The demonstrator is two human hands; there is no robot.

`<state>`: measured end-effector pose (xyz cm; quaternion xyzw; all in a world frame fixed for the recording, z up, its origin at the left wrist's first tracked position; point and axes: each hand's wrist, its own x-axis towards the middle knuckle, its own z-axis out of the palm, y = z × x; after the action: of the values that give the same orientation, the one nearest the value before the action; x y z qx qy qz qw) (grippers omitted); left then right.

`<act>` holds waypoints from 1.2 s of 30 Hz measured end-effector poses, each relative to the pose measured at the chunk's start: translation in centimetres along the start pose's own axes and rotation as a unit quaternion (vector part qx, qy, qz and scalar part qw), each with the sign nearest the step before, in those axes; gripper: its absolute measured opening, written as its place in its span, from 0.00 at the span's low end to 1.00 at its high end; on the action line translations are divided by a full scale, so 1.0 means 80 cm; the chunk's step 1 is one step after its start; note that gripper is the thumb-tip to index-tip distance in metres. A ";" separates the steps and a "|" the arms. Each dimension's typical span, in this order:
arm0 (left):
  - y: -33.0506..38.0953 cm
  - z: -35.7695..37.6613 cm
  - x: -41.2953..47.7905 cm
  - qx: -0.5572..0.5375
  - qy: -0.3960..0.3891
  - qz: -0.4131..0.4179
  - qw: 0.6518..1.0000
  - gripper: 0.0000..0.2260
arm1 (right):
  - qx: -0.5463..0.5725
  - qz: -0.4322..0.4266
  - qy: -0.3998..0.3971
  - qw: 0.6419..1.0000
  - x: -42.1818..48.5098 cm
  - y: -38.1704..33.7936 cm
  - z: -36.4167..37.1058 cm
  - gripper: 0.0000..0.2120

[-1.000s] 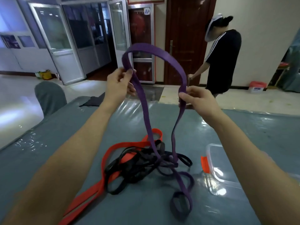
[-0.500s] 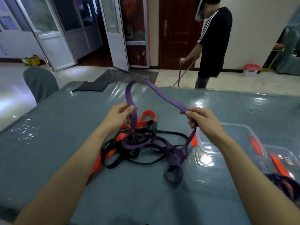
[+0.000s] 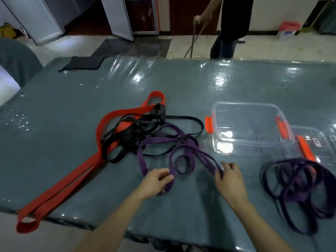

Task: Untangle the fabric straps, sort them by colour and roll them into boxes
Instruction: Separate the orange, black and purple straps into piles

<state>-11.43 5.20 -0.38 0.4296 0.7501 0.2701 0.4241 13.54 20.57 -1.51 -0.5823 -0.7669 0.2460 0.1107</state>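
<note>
A purple strap [image 3: 183,150] lies in loops on the grey table [image 3: 72,110], tangled with black straps [image 3: 138,130] and a long red strap [image 3: 76,175] whose end loop hangs over the near edge. My left hand [image 3: 156,180] grips one purple loop at its near end. My right hand [image 3: 229,177] pinches another stretch of the same strap against the table. A clear box with orange clips [image 3: 249,124] stands open to the right. A second heap of purple and dark straps [image 3: 300,188] lies at the right, beside another clear box [image 3: 312,142].
A person in dark clothes [image 3: 231,24] stands beyond the far table edge holding thin sticks. A dark cloth [image 3: 83,63] lies at the far left corner. A grey chair back [image 3: 16,59] is at the left.
Both hands have come down from head height to the table with the purple strap, which now lies flat in loops. My view has tilted down.
</note>
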 end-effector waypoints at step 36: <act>-0.091 -0.112 0.139 0.407 0.014 0.125 0.905 0.19 | -0.037 -0.029 -0.044 0.998 -0.014 -0.051 0.083 0.41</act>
<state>-25.26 11.02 -6.01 0.6517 0.7404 -0.0018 0.1648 7.41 17.03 -4.96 -0.5522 -0.7962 0.2393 0.0619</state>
